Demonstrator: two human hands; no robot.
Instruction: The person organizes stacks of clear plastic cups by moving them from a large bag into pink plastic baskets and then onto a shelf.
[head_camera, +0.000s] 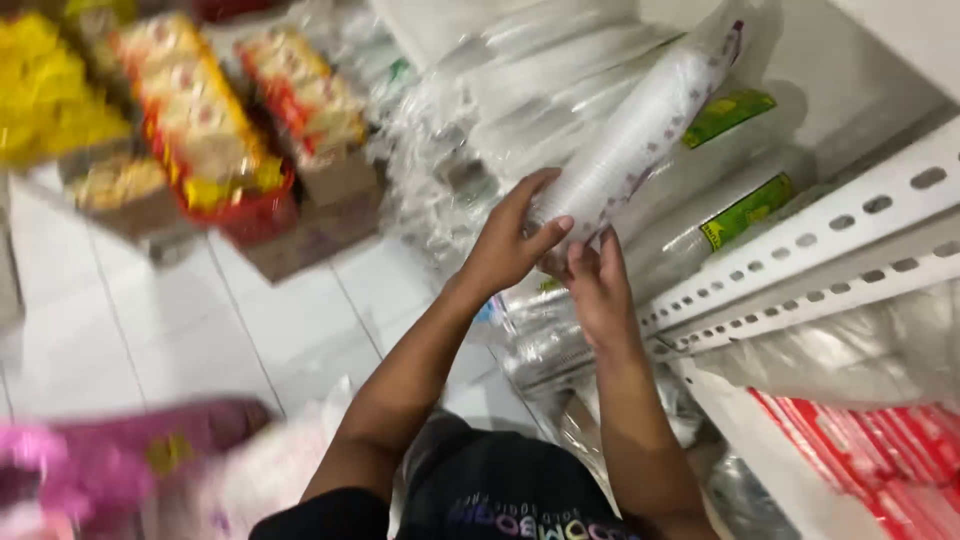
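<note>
Both my hands hold a long clear plastic sleeve of stacked white cups (640, 130), tilted up to the right against the shelf. My left hand (510, 240) grips its lower end from the left, fingers wrapped around it. My right hand (598, 290) holds the same end from below. Similar cup sleeves with green labels (740, 215) lie on the white shelf behind it.
A white perforated metal shelf rail (830, 250) runs across the right. Red packets (870, 440) sit on the lower shelf. Cardboard boxes of snack packets (210, 130) stand on the white tiled floor (140, 330) at left. Pink packaging (110, 460) lies at bottom left.
</note>
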